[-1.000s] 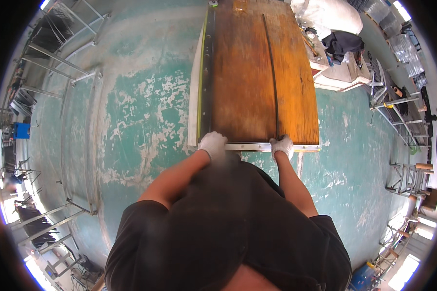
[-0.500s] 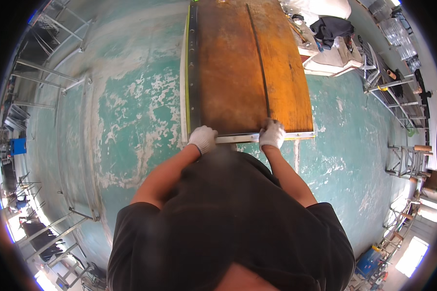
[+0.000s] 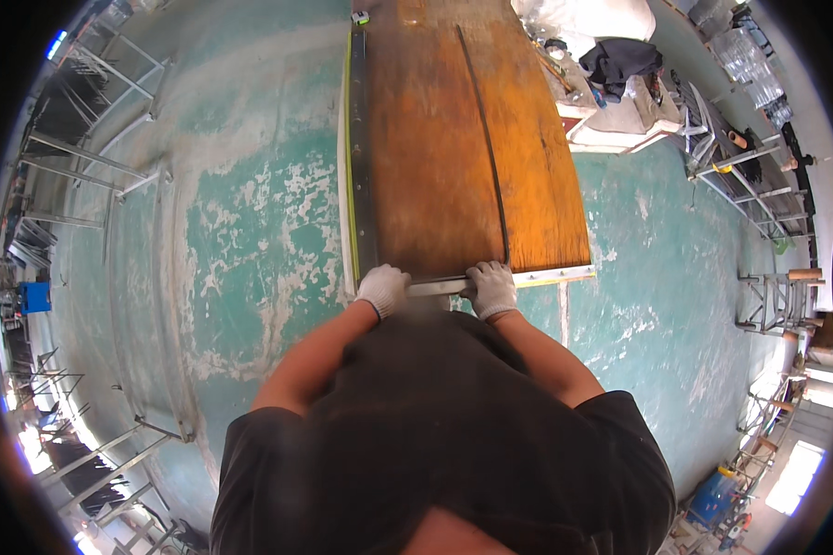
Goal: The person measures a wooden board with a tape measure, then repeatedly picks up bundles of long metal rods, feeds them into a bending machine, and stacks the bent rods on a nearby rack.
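A thin black strip (image 3: 491, 157) runs lengthwise away from the nearer, white-gloved right hand (image 3: 491, 287); whether this or the white-gloved left hand (image 3: 384, 286) clamps anything is unclear.

— What's to the right on your feed?
— I see a dark cloth (image 3: 622, 61) beside a white bundle (image 3: 588, 18).
— And left?
— I've got metal frames (image 3: 90, 156) over worn green floor (image 3: 259, 222), a blue box (image 3: 35, 297) near them.

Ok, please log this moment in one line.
left hand: at near edge of table; right hand: same edge, by thin dark strip; dark cloth: right of table
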`<state>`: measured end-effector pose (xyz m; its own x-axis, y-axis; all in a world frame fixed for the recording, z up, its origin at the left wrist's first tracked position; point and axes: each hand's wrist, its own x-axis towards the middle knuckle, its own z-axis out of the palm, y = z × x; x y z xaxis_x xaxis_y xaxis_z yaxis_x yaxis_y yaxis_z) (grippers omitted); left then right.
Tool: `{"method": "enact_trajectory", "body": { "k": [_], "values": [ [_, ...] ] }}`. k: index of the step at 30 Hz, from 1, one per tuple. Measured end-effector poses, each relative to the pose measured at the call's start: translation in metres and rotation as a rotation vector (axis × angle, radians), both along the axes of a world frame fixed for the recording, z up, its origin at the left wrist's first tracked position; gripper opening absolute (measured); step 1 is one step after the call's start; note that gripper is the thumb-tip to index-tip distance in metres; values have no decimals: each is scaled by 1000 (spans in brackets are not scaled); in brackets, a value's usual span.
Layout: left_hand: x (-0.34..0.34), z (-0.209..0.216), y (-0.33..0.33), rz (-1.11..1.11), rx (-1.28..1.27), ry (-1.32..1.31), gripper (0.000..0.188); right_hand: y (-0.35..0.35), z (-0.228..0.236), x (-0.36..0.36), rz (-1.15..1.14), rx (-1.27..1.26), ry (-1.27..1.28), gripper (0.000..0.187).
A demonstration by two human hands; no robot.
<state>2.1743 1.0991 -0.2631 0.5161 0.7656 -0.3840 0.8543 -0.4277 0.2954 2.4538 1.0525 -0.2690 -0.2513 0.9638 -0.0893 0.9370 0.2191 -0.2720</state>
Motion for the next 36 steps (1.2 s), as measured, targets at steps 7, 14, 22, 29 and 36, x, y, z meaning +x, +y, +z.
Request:
{"method": "enact_trajectory", "body": {
  "k": [7,14,22,29,36],
  "values": [
    [-7,16,9,327,-245,-301,29,51,-12,37,-758,-88,-80,45],
    [29,79,41,224,-149,-580,37,71,42,67,-864,-444,803,41],
    [54,210,68,63,-82,-955,31,47,178,-21,-146,-602,1309,26],
    [24,230,58,716,-915,-1571,23,67,-4,-75,-416,-256,1092,35],
    [-27,232,42,636,-939,-1748,25,84,-28,-76,-875,-599,1560,28]
  ]
}}
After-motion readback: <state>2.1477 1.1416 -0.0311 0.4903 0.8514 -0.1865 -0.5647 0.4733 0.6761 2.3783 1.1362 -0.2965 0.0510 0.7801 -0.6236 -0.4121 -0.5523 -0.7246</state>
